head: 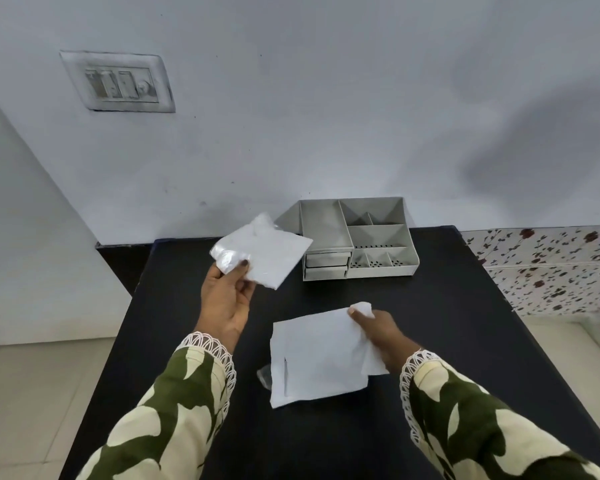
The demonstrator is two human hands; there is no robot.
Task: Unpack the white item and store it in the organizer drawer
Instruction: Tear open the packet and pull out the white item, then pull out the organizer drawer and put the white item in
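Note:
My left hand (226,299) holds a clear plastic packet (264,252) with something white inside, raised above the black table (430,306), just left of the organizer. My right hand (378,332) grips the far right corner of a white folded cloth (317,362), which lies mostly flat on the table. A scrap of clear plastic (264,375) peeks out at the cloth's left edge. The grey organizer (357,237) stands at the table's far edge, with open compartments on top and two shut drawers (326,265) at its front left.
A white wall with a switch plate (118,81) rises behind the table. To the right lies a floral-patterned surface (551,268). Pale floor tiles (32,393) show to the left of the table.

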